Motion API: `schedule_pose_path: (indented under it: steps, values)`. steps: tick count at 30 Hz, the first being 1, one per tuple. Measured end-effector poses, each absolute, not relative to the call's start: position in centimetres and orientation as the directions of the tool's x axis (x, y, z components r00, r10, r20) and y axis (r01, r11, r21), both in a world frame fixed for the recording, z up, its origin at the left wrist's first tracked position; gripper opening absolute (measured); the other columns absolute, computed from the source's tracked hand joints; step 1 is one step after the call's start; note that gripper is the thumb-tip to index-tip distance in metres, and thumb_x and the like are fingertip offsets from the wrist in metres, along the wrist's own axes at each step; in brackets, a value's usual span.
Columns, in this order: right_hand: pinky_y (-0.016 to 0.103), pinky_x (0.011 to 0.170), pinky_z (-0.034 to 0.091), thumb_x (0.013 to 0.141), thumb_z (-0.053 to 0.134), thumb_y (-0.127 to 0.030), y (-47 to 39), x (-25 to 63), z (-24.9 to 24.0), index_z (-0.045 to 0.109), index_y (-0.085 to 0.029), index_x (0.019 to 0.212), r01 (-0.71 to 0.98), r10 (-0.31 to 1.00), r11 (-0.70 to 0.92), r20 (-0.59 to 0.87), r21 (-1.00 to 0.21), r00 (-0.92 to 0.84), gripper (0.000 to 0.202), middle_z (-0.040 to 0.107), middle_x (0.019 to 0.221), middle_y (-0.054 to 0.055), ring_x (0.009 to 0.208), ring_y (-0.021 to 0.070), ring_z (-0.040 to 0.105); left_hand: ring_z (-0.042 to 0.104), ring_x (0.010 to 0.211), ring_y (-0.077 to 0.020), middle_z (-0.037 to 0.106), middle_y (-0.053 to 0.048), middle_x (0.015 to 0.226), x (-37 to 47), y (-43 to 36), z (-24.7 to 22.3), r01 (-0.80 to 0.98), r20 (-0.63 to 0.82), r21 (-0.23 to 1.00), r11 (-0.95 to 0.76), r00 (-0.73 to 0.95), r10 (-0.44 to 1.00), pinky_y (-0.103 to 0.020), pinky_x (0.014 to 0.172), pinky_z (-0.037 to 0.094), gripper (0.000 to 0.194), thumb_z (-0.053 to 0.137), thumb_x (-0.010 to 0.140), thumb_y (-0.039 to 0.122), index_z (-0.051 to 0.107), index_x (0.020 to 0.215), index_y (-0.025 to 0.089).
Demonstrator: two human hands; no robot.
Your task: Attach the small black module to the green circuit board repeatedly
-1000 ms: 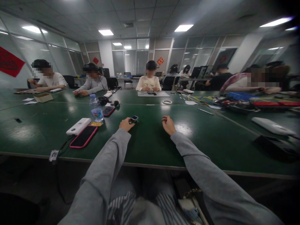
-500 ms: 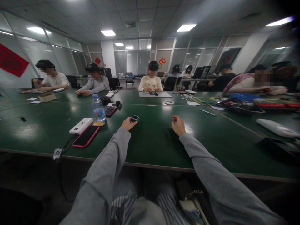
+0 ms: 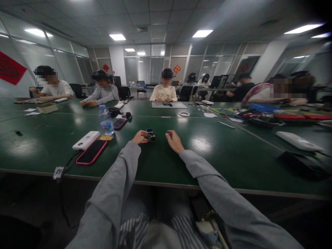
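A small dark device with a little screen (image 3: pixel 151 137) is just right of my left hand (image 3: pixel 140 137), whose fingertips touch or grip its left side. The screen part is tilted up at the back, and a greenish part lies in front. To the right of the device, my right hand (image 3: pixel 173 140) is apart from it, fingers bent and slightly spread, holding nothing that I can see. Both hands are low over the green table (image 3: pixel 160 162).
At the left are a pink-edged phone (image 3: pixel 92 152), a white power bank (image 3: pixel 86 140) and a water bottle (image 3: pixel 106 121). A white ring (image 3: pixel 184 114) lies ahead. Cables and tools (image 3: pixel 275 116) crowd the right. Several people sit around the table.
My right hand has moved left, closer to the device. More of the device now shows beside my left hand, with its greenish part in view. The whole view has shifted slightly.
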State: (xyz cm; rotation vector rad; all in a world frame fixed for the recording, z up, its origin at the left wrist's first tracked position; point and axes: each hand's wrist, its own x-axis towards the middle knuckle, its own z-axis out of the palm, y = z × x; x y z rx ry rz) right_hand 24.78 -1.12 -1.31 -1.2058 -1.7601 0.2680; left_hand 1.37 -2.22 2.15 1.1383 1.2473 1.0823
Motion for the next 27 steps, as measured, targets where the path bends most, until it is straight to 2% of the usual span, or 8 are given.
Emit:
schedule_pose_path:
  steps: [3, 6, 10, 14, 17, 19, 23, 27]
  values:
    - [0.034, 0.087, 0.045, 0.081, 0.055, -0.047, -2.3, 18.9, -1.2, 0.045, -0.014, 0.121, 0.580, 0.821, 0.518, 0.556, -0.628, -0.132, 0.053, 0.052, 0.108, 0.012, 0.096, 0.0193, 0.053, 0.065, 0.065, -0.0114, 0.059, -0.007, 0.097, 1.5, -2.2, 2.2, -0.064, -0.088, 0.994, 0.092, 0.066, 0.994, -0.035, 0.073, 0.054, 0.029, 0.047, 0.072, -0.004, 0.047, 0.093, 0.016]
    - [0.035, 0.093, 0.042, 0.072, 0.067, -0.037, -2.5, 15.7, -1.2, 0.041, -0.012, 0.125, 0.632, 0.829, 0.487, 0.547, -0.603, -0.116, 0.063, 0.050, 0.115, 0.014, 0.106, 0.0222, 0.050, 0.063, 0.059, -0.0110, 0.059, -0.005, 0.085, 0.9, -1.8, 2.0, -0.056, -0.111, 0.993, 0.107, -0.055, 0.992, -0.034, 0.068, 0.054, 0.023, 0.042, 0.074, -0.002, 0.046, 0.090, 0.015]
    - [0.034, 0.091, 0.043, 0.074, 0.062, -0.020, -1.8, 15.5, -1.3, 0.047, -0.016, 0.120, 0.620, 0.875, 0.421, 0.477, -0.662, -0.085, 0.048, 0.056, 0.110, 0.009, 0.100, 0.0196, 0.055, 0.061, 0.056, -0.0092, 0.059, -0.004, 0.080, -0.1, -1.0, 1.4, 0.007, -0.076, 0.997, 0.079, -0.198, 0.977, -0.029, 0.064, 0.053, 0.024, 0.042, 0.074, -0.003, 0.049, 0.088, 0.015]
    - [0.032, 0.088, 0.045, 0.073, 0.064, -0.021, -1.4, 16.2, -1.0, 0.054, -0.018, 0.111, 0.463, 0.895, 0.416, 0.444, -0.782, -0.055, 0.040, 0.061, 0.102, 0.004, 0.093, 0.0163, 0.058, 0.058, 0.055, -0.0077, 0.061, -0.004, 0.079, -0.1, -0.7, 1.0, 0.050, -0.068, 0.996, 0.080, -0.210, 0.975, -0.025, 0.062, 0.052, 0.021, 0.047, 0.077, 0.002, 0.052, 0.093, 0.015]
    - [0.031, 0.089, 0.045, 0.070, 0.067, -0.025, -1.2, 16.0, -0.8, 0.057, -0.016, 0.109, 0.349, 0.909, 0.396, 0.416, -0.849, -0.021, 0.041, 0.062, 0.100, 0.004, 0.092, 0.0155, 0.058, 0.059, 0.054, -0.0090, 0.063, -0.004, 0.077, 0.5, -0.9, 1.3, -0.028, -0.126, 0.992, 0.123, -0.182, 0.975, -0.026, 0.062, 0.052, 0.025, 0.054, 0.080, 0.010, 0.052, 0.104, 0.015]
    - [0.031, 0.089, 0.045, 0.069, 0.068, -0.027, -1.1, 15.8, -0.9, 0.058, -0.015, 0.108, 0.267, 0.924, 0.372, 0.382, -0.889, -0.018, 0.042, 0.062, 0.100, 0.005, 0.092, 0.0153, 0.058, 0.061, 0.055, -0.0114, 0.064, -0.006, 0.077, 0.9, -1.3, 1.6, -0.105, -0.151, 0.985, 0.140, -0.107, 0.983, -0.029, 0.064, 0.053, 0.032, 0.059, 0.079, 0.013, 0.051, 0.110, 0.013]
    - [0.031, 0.089, 0.045, 0.069, 0.067, -0.029, -0.8, 15.5, -1.1, 0.056, -0.014, 0.109, 0.117, 0.947, 0.317, 0.321, -0.941, 0.013, 0.044, 0.061, 0.103, 0.006, 0.094, 0.0155, 0.057, 0.065, 0.061, -0.0163, 0.067, -0.009, 0.080, 1.3, -1.9, 2.0, -0.213, -0.140, 0.967, 0.143, 0.027, 0.990, -0.033, 0.069, 0.054, 0.046, 0.067, 0.073, 0.013, 0.050, 0.115, 0.011]
    - [0.032, 0.089, 0.045, 0.068, 0.066, -0.029, -0.6, 15.7, -1.3, 0.055, -0.014, 0.109, 0.113, 0.948, 0.303, 0.311, -0.946, 0.063, 0.045, 0.060, 0.103, 0.006, 0.093, 0.0156, 0.057, 0.067, 0.066, -0.0183, 0.068, -0.010, 0.083, 1.3, -2.0, 1.9, -0.276, -0.150, 0.946, 0.168, 0.086, 0.985, -0.033, 0.070, 0.055, 0.053, 0.072, 0.068, 0.012, 0.050, 0.117, 0.012]
